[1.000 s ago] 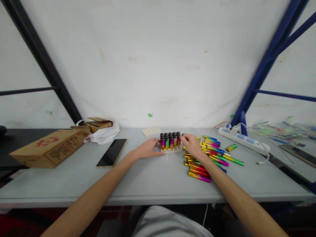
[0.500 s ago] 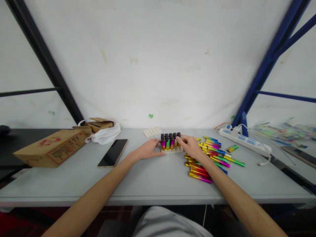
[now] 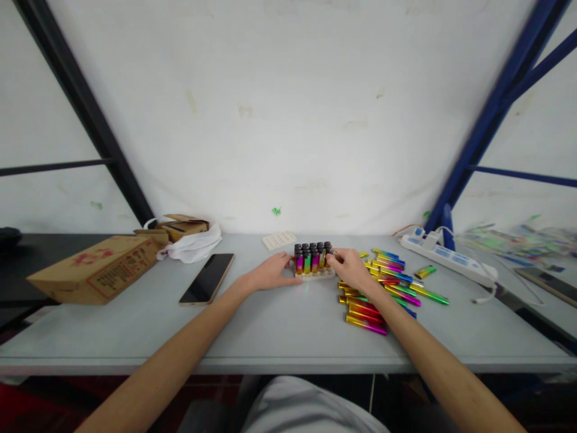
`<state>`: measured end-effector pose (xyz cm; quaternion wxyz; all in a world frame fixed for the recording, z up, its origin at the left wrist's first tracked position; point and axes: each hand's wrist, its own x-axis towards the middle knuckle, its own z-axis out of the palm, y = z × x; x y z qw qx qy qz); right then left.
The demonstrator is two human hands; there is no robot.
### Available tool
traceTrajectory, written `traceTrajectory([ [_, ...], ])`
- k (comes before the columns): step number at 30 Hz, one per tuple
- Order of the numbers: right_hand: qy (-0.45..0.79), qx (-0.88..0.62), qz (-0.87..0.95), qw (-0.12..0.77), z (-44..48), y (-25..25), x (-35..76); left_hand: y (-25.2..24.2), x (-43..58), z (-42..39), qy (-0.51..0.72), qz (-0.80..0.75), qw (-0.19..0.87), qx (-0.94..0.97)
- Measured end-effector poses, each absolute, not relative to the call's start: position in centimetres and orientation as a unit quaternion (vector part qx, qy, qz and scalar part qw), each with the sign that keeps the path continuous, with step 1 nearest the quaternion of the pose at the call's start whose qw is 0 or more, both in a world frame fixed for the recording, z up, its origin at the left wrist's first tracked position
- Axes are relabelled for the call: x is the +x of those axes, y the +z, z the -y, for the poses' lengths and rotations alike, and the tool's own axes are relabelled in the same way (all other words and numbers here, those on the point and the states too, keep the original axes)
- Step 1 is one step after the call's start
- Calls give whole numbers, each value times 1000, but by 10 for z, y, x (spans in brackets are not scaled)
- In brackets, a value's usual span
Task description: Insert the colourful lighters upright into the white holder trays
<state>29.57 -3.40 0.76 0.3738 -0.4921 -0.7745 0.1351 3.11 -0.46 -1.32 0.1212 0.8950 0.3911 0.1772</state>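
Rows of lighters with black tops (image 3: 307,263) stand upright in a white tray with holes (image 3: 311,278) at the middle of the table. My left hand (image 3: 271,274) grips the tray's left end, thumb at the front corner and fingers behind. At the right end of the rows, my right hand (image 3: 349,267) is closed with its fingertips on a lighter, which they partly cover. Loose shiny lighters (image 3: 366,325) in gold, red, green, blue and purple lie heaped beside and under my right forearm.
A second white tray with holes (image 3: 278,241) lies behind, near the wall. On the left are a phone (image 3: 207,279), a cardboard box (image 3: 97,267) and a white plastic bag (image 3: 193,245). A power strip (image 3: 451,258) with cables sits at the right by a blue metal post (image 3: 487,129).
My right fingertips have shifted slightly to the right and down at the end of the lighter rows. The left hand and the tray stay in place.
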Motion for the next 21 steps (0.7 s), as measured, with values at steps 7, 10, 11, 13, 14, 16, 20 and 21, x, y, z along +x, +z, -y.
traceTrajectory([
  [7, 140, -493, 773, 374, 33, 8, 296, -12, 31, 5, 174, -392, 119, 896],
  [10, 130, -493, 777, 370, 32, 6, 296, -11, 32, 6, 171, -393, 115, 896],
  [11, 127, -493, 776, 372, 32, 6, 296, -11, 32, 6, 171, -394, 112, 896],
  [13, 124, -493, 772, 383, 32, 6, 297, -11, 32, 6, 175, -396, 111, 895],
  [14, 123, -491, 769, 390, 32, 7, 298, -11, 32, 6, 179, -395, 113, 894],
  [16, 119, -485, 767, 403, 33, 9, 300, -10, 33, 6, 184, -391, 121, 894],
  [20, 75, -455, 791, 402, 32, 13, 307, -12, 32, 5, 179, -387, 124, 896],
  [21, 56, -446, 799, 401, 32, 14, 308, -13, 31, 5, 179, -388, 122, 896],
])
